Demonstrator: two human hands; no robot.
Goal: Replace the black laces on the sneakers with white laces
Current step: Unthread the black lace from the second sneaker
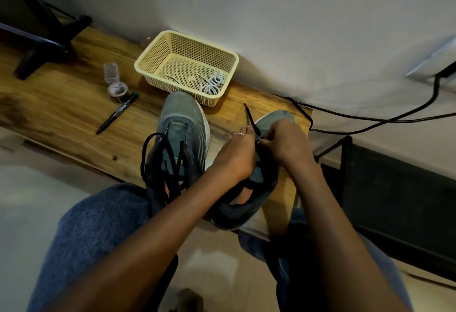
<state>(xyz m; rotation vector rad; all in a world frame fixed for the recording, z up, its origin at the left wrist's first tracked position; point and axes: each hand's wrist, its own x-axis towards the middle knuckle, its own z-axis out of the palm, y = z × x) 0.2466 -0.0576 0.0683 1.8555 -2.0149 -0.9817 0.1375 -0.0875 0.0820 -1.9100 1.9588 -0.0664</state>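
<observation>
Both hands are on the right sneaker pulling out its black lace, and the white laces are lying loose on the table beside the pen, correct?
Not quite. The head view shows the white laces inside the basket, not loose beside the pen. The rest holds: the left hand and right hand are on the right sneaker, working its black lace.
</observation>
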